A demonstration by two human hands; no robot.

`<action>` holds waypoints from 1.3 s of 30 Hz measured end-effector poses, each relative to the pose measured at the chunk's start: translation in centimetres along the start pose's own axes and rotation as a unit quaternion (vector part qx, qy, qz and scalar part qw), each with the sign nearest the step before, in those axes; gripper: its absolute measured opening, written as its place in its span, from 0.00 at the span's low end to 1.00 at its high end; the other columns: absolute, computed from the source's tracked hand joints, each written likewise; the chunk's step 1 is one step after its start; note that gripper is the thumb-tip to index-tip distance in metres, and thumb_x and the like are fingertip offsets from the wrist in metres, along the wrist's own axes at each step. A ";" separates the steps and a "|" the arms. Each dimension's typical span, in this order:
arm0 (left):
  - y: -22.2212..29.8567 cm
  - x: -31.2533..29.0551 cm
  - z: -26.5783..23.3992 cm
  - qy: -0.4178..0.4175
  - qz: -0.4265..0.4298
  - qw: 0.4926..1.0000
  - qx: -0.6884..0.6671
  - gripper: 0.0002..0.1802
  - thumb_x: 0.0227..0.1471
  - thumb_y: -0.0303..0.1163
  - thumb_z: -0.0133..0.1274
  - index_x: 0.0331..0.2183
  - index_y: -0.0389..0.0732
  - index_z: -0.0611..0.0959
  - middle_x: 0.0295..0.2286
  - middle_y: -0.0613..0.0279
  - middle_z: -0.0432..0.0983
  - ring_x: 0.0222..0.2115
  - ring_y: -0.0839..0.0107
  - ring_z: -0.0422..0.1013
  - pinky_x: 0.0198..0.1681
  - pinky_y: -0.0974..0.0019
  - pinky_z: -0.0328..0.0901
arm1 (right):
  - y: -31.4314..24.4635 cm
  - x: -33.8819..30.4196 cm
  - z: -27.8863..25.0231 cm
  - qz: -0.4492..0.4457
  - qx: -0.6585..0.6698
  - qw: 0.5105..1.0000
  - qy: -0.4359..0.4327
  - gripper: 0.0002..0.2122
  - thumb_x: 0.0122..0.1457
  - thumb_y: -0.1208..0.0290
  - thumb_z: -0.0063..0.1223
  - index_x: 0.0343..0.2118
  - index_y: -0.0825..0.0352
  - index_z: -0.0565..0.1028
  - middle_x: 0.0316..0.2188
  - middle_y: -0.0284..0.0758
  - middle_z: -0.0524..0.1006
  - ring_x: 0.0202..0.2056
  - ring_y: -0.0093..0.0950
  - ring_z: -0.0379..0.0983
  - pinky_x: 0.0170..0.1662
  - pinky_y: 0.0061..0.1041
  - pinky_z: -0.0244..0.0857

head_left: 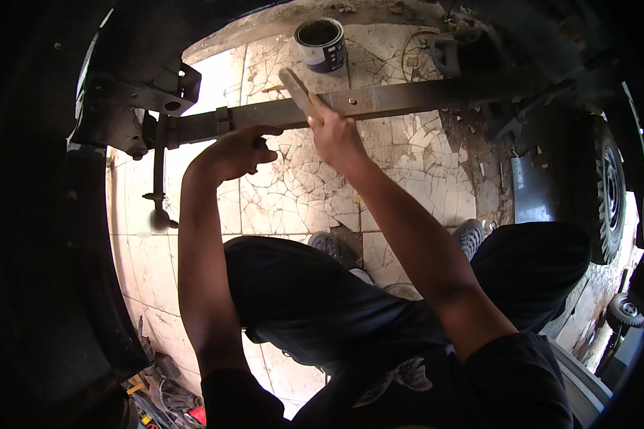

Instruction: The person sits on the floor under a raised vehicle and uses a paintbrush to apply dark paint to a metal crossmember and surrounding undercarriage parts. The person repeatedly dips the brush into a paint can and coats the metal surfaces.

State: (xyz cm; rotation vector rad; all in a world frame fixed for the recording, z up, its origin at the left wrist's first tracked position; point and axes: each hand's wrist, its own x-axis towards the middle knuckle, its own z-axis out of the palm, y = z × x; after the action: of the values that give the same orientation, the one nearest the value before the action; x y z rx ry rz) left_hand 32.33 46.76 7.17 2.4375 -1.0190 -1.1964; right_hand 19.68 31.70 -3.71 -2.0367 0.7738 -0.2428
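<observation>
R hand [334, 134] grips brush handle [298, 93], angled up-left across flat steel bar [408, 98] — bar runs left-right; L hand [235, 151] curls under it, grip contents hidden.

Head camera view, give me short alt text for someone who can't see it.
A person's right hand holds a flat tool against a long metal bar while the left hand grips the bar's underside. A paint can stands on the cracked tile floor beyond.

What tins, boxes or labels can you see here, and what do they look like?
Paint tin: on the cracked tiled floor, beyond the long metal bar; round, open, dark inside, with a dark blue and white label band.
No other packages, signs or screens show.
</observation>
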 end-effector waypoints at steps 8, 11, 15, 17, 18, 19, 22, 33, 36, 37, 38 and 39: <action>-0.2 -0.7 0.1 0.018 0.016 1.000 -0.019 0.29 0.61 0.38 0.59 0.62 0.46 0.73 0.32 0.64 0.79 0.28 0.75 0.72 0.35 0.66 0.70 | 2.6 -6.6 -0.4 -0.038 0.034 0.999 0.003 0.26 0.68 0.65 0.49 0.69 0.57 0.62 0.35 0.58 0.81 0.38 0.56 0.80 0.49 0.48 0.73; 0.7 0.0 0.1 0.002 0.011 1.000 -0.002 0.29 0.61 0.37 0.59 0.62 0.46 0.73 0.33 0.63 0.79 0.28 0.74 0.72 0.35 0.65 0.70 | 2.0 -1.7 1.1 -0.040 0.003 0.999 0.037 0.25 0.69 0.64 0.48 0.68 0.58 0.63 0.37 0.58 0.81 0.40 0.57 0.79 0.52 0.48 0.71; 0.0 0.4 0.0 -0.010 -0.001 1.000 -0.007 0.29 0.61 0.37 0.59 0.62 0.46 0.73 0.34 0.63 0.79 0.29 0.74 0.73 0.36 0.65 0.70 | 1.1 3.1 -0.2 -0.002 0.001 1.000 -0.004 0.26 0.69 0.61 0.48 0.69 0.50 0.62 0.47 0.57 0.78 0.48 0.57 0.76 0.59 0.48 0.67; -0.3 0.4 -0.1 -0.005 -0.002 1.000 -0.008 0.30 0.60 0.37 0.60 0.62 0.46 0.73 0.34 0.63 0.80 0.29 0.74 0.73 0.36 0.65 0.71 | 1.9 1.5 -0.5 -0.046 0.000 0.999 0.011 0.26 0.69 0.62 0.48 0.69 0.52 0.61 0.43 0.58 0.79 0.46 0.57 0.77 0.56 0.48 0.68; -0.6 0.3 -0.1 0.001 -0.001 1.000 -0.012 0.30 0.60 0.37 0.60 0.62 0.46 0.73 0.34 0.63 0.80 0.29 0.74 0.73 0.36 0.65 0.71 | 2.4 -0.6 -0.4 -0.066 0.006 0.998 0.019 0.26 0.69 0.63 0.49 0.69 0.54 0.61 0.39 0.58 0.80 0.43 0.57 0.77 0.54 0.49 0.70; -0.8 0.3 -0.1 0.007 0.001 1.000 -0.017 0.30 0.60 0.37 0.60 0.62 0.46 0.73 0.34 0.63 0.79 0.29 0.74 0.73 0.36 0.65 0.71 | 2.8 -2.5 -0.6 -0.087 0.012 0.996 0.027 0.27 0.68 0.65 0.49 0.69 0.56 0.61 0.36 0.58 0.80 0.41 0.57 0.78 0.52 0.49 0.71; -1.3 0.1 -0.1 -0.006 0.015 1.000 -0.015 0.30 0.60 0.38 0.60 0.62 0.46 0.73 0.34 0.63 0.80 0.28 0.73 0.73 0.35 0.64 0.71 | 4.4 -7.2 -1.6 0.003 -0.009 1.000 0.004 0.27 0.68 0.66 0.50 0.70 0.53 0.60 0.32 0.58 0.80 0.39 0.56 0.79 0.46 0.50 0.74; -2.1 0.5 0.5 0.007 -0.009 0.999 -0.029 0.30 0.58 0.35 0.62 0.61 0.47 0.75 0.32 0.66 0.78 0.28 0.74 0.73 0.35 0.65 0.71 | 3.9 -0.3 -3.9 -0.032 -0.071 0.996 0.044 0.26 0.69 0.64 0.48 0.69 0.51 0.61 0.34 0.58 0.80 0.41 0.56 0.78 0.45 0.49 0.73; -3.0 0.2 0.1 0.015 0.011 0.999 -0.046 0.30 0.59 0.36 0.62 0.61 0.47 0.75 0.33 0.64 0.79 0.28 0.74 0.73 0.35 0.65 0.71 | 5.8 -4.6 -5.0 -0.042 -0.061 0.997 0.027 0.26 0.69 0.65 0.50 0.69 0.48 0.62 0.32 0.55 0.81 0.38 0.56 0.79 0.40 0.49 0.75; -2.8 0.2 -0.1 0.018 0.011 0.999 -0.041 0.29 0.59 0.36 0.62 0.61 0.47 0.75 0.33 0.64 0.79 0.29 0.74 0.73 0.35 0.65 0.71 | 5.3 -5.6 -6.1 -0.007 -0.054 0.999 -0.003 0.26 0.69 0.64 0.50 0.69 0.48 0.62 0.33 0.54 0.81 0.38 0.57 0.78 0.40 0.49 0.75; -2.8 0.1 -0.1 0.022 0.010 0.999 -0.036 0.29 0.59 0.37 0.62 0.60 0.47 0.75 0.33 0.63 0.79 0.29 0.74 0.73 0.35 0.66 0.71 | 4.9 -6.0 -6.6 0.028 -0.046 0.998 -0.034 0.26 0.69 0.64 0.50 0.69 0.47 0.62 0.33 0.54 0.81 0.39 0.57 0.78 0.41 0.50 0.75; -2.3 0.4 -0.1 0.016 0.011 0.999 -0.037 0.29 0.59 0.37 0.62 0.60 0.47 0.75 0.33 0.63 0.79 0.29 0.74 0.74 0.35 0.65 0.72 | 5.0 -5.5 -6.6 0.014 -0.055 0.998 -0.025 0.25 0.69 0.63 0.49 0.69 0.47 0.62 0.33 0.54 0.81 0.38 0.58 0.78 0.41 0.50 0.75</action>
State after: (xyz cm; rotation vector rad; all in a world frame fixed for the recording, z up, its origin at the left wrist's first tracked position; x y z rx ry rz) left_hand 33.67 48.11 5.87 2.3748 -0.9741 -1.1630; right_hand 10.26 28.58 -3.43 -2.1247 0.7986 -0.1350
